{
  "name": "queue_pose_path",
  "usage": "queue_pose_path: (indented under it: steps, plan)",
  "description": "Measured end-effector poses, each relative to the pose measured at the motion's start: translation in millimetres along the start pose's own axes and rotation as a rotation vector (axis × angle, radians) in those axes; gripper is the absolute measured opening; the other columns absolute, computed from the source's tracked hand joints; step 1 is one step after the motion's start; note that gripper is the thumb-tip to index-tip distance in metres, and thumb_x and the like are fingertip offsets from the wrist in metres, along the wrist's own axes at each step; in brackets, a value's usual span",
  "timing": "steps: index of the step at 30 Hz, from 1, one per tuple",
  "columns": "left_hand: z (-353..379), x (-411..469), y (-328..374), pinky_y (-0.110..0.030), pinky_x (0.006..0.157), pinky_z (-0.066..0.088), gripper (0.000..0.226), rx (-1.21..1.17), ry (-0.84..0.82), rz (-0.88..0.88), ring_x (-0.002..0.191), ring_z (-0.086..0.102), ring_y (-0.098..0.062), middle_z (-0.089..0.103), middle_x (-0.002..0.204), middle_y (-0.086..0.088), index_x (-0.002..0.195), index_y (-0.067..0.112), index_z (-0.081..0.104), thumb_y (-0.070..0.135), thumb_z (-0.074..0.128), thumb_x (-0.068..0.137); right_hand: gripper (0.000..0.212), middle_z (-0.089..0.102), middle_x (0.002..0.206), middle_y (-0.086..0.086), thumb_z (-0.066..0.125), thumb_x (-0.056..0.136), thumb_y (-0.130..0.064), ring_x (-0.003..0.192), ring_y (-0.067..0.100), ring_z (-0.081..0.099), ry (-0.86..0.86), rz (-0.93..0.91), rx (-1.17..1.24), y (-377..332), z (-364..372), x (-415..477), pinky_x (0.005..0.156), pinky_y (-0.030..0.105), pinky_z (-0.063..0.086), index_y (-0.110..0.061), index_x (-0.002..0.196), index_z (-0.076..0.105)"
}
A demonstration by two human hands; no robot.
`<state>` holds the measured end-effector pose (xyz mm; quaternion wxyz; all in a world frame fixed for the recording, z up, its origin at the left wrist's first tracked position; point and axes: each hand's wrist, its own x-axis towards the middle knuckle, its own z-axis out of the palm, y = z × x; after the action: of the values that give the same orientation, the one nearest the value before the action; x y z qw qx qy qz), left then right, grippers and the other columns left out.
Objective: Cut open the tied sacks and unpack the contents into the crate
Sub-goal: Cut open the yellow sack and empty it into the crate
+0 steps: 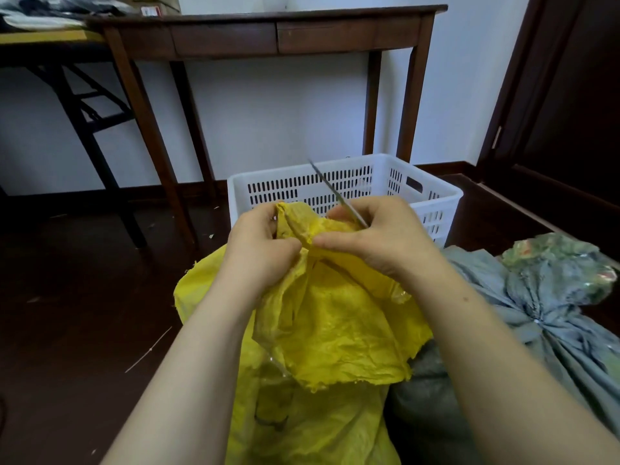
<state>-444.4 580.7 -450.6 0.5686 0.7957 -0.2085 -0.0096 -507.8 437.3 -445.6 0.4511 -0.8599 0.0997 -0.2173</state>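
A yellow woven sack [335, 317] stands in front of me on the dark floor, its crumpled mouth bunched up at the top. My left hand [260, 243] grips the left side of that bunched mouth. My right hand [372, 234] pinches the sack's right side with the thumb and also holds a thin metal blade [330, 189], which points up and away to the left; its handle is hidden in the hand. Just beyond the sack is a white slotted plastic crate [432, 193]. A grey-blue cloth sack [550, 317], tied shut at a gathered knot, lies to the right.
A dark wooden console table [268, 31] stands against the white wall behind the crate, its legs flanking it. A folding table with a yellow top [43, 36] is at the far left. A dark door [570, 95] is at the right. Scraps litter the floor.
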Motion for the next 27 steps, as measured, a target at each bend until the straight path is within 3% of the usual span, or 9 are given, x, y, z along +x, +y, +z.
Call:
queue_pose_path:
  steps: [5, 9, 11, 13, 15, 17, 19, 23, 27]
  plan:
    - [-7, -6, 1, -0.021, 0.044, 0.047, 0.041, -0.097, -0.185, -0.132, 0.05, 0.059, -0.018, 0.073, 0.074, -0.006, 0.091, 0.009, 0.07, -0.022, 0.048, 0.076, 0.018, 0.065, 0.067, -0.006, 0.081, 0.069, -0.028, 0.077, 0.02, 0.064, 0.186, 0.145, 0.013, 19, 7, 4, 0.079, 0.046, 0.054, -0.025, 0.062, 0.064]
    - [-9, -4, 0, -0.034, 0.066, 0.06, 0.014, -0.155, -0.183, -0.208, 0.048, 0.06, -0.009, 0.063, 0.071, -0.007, 0.092, -0.002, 0.07, 0.001, 0.062, 0.081, 0.021, 0.063, 0.062, -0.009, 0.081, 0.067, -0.029, 0.072, 0.017, 0.063, 0.174, 0.171, -0.025, 20, 9, 4, 0.073, 0.042, 0.054, -0.025, 0.058, 0.063]
    - [-8, -2, -4, -0.036, 0.063, 0.06, 0.026, -0.171, -0.12, -0.199, 0.047, 0.06, -0.009, 0.063, 0.075, -0.012, 0.091, -0.003, 0.07, 0.021, 0.071, 0.081, 0.016, 0.062, 0.058, -0.009, 0.079, 0.067, -0.031, 0.06, 0.009, 0.059, 0.125, 0.167, 0.017, 13, 6, 2, 0.062, 0.036, 0.051, -0.023, 0.062, 0.065]
    - [-7, 0, -5, -0.037, 0.062, 0.058, 0.041, -0.213, -0.027, -0.221, 0.047, 0.061, -0.014, 0.06, 0.078, -0.02, 0.093, -0.01, 0.065, 0.03, 0.069, 0.084, 0.026, 0.059, 0.052, -0.009, 0.07, 0.069, -0.04, 0.042, 0.0, 0.045, 0.141, 0.122, 0.131, 0, -2, 1, 0.049, 0.029, 0.036, -0.015, 0.072, 0.068]
    - [-5, 1, -4, -0.037, 0.063, 0.056, 0.036, -0.289, 0.032, -0.268, 0.046, 0.063, -0.017, 0.058, 0.075, -0.017, 0.088, -0.006, 0.065, 0.03, 0.066, 0.087, 0.028, 0.065, 0.058, -0.005, 0.059, 0.075, -0.045, 0.034, 0.001, 0.038, 0.177, 0.089, 0.198, -16, -14, 1, 0.048, 0.026, 0.028, -0.018, 0.075, 0.069]
    - [-5, 3, -1, -0.035, 0.057, 0.059, 0.027, -0.411, 0.063, -0.318, 0.052, 0.067, -0.02, 0.065, 0.072, -0.012, 0.079, 0.001, 0.067, 0.026, 0.063, 0.089, 0.026, 0.062, 0.052, -0.011, 0.055, 0.084, -0.033, 0.032, 0.0, 0.04, 0.139, 0.086, 0.163, -28, -24, -2, 0.046, 0.022, 0.028, -0.028, 0.064, 0.071]
    - [-6, 4, 1, -0.03, 0.049, 0.058, 0.022, -0.54, 0.065, -0.331, 0.057, 0.067, -0.021, 0.067, 0.07, -0.01, 0.079, 0.002, 0.067, 0.021, 0.062, 0.089, 0.027, 0.055, 0.049, -0.009, 0.056, 0.088, -0.023, 0.034, 0.0, 0.039, -0.003, 0.068, 0.102, -35, -28, -8, 0.04, 0.018, 0.031, -0.021, 0.067, 0.072]
    - [-10, 4, 5, -0.026, 0.052, 0.056, 0.012, -0.703, 0.074, -0.3, 0.055, 0.065, -0.017, 0.065, 0.063, -0.009, 0.082, -0.001, 0.064, 0.01, 0.061, 0.087, 0.02, 0.054, 0.054, -0.001, 0.053, 0.094, -0.014, 0.042, 0.008, 0.043, -0.28, 0.074, 0.016, -34, -27, -18, 0.039, 0.02, 0.039, -0.009, 0.084, 0.07]
    - [-10, 5, 4, -0.024, 0.052, 0.056, 0.016, -0.705, 0.092, -0.258, 0.06, 0.068, -0.017, 0.068, 0.07, -0.011, 0.082, -0.002, 0.065, 0.012, 0.062, 0.089, 0.032, 0.057, 0.047, -0.007, 0.057, 0.092, -0.031, 0.047, 0.007, 0.046, -0.195, 0.071, -0.203, -30, -30, -13, 0.051, 0.025, 0.041, -0.018, 0.066, 0.07]
